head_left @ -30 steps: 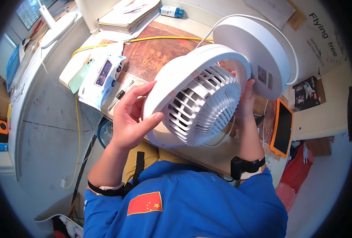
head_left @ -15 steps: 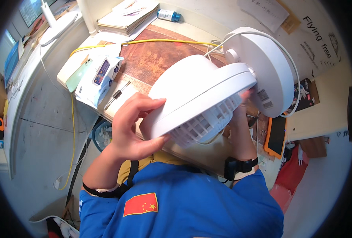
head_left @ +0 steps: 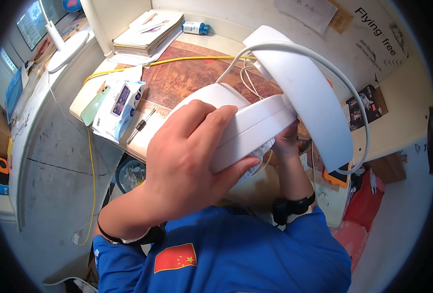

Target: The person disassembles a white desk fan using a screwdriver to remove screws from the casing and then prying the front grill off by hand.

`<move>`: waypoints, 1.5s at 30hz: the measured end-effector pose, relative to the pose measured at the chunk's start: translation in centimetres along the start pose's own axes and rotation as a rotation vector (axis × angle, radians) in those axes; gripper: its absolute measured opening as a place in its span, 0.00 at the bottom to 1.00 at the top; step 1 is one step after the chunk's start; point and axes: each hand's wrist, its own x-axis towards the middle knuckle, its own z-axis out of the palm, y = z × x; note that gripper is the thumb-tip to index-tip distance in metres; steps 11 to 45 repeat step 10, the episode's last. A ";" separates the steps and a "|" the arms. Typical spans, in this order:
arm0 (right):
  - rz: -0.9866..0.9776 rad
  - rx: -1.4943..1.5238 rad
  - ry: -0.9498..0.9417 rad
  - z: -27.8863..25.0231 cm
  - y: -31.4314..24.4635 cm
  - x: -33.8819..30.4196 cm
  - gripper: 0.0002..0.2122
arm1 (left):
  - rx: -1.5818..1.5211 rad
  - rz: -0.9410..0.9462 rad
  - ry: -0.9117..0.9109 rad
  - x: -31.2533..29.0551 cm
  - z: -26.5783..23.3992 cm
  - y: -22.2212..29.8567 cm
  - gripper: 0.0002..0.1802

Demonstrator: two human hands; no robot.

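A white electric fan (head_left: 258,122) is held up tilted over the near part of the desk. Its round base (head_left: 307,93) rises to the right, joined to the fan head, and part of the grille (head_left: 255,168) shows underneath. My left hand (head_left: 185,156) grips the rim of the head, fingers over the top and thumb below. Beneath the joint of head and base is my right hand (head_left: 288,137), closed against the fan; its fingertips are mostly hidden. A thick white cord (head_left: 338,68) loops over the base.
On the desk's left lie a white soft pack (head_left: 121,110), a pale green phone (head_left: 95,106) and a thin metal tool (head_left: 141,127). Behind are a stack of papers (head_left: 148,34), a blue bottle (head_left: 195,28) and a yellow cable (head_left: 192,58). A bin (head_left: 130,176) stands below the desk's edge.
The fan has turned: its base stands more edge-on and its grille shows less. My left hand has moved right and up along the rim, with its back now showing.
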 end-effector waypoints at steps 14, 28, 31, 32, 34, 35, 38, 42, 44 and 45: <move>0.105 0.267 -0.032 2.6 -2.1 0.2 0.45 | 0.069 0.037 0.045 -0.5 -0.3 -0.3 0.29; 0.105 0.267 -0.032 2.6 -2.1 0.2 0.45 | 0.069 0.037 0.045 -0.5 -0.3 -0.3 0.29; 0.105 0.267 -0.032 2.6 -2.1 0.2 0.45 | 0.069 0.037 0.045 -0.5 -0.3 -0.3 0.29; 0.105 0.267 -0.032 2.6 -2.1 0.2 0.45 | 0.069 0.037 0.045 -0.5 -0.3 -0.3 0.29; 0.105 0.267 -0.032 2.6 -2.1 0.2 0.45 | 0.069 0.037 0.045 -0.5 -0.3 -0.3 0.29; 0.105 0.267 -0.032 2.6 -2.1 0.2 0.45 | 0.069 0.037 0.045 -0.5 -0.3 -0.3 0.29; 0.105 0.267 -0.032 2.6 -2.1 0.2 0.45 | 0.069 0.037 0.045 -0.5 -0.3 -0.3 0.29; 0.105 0.267 -0.032 2.6 -2.1 0.2 0.45 | 0.069 0.037 0.045 -0.5 -0.3 -0.3 0.29; 0.105 0.267 -0.032 2.6 -2.1 0.2 0.45 | 0.069 0.037 0.045 -0.5 -0.3 -0.3 0.29; 0.105 0.267 -0.032 2.6 -2.1 0.2 0.45 | 0.069 0.037 0.045 -0.5 -0.3 -0.3 0.29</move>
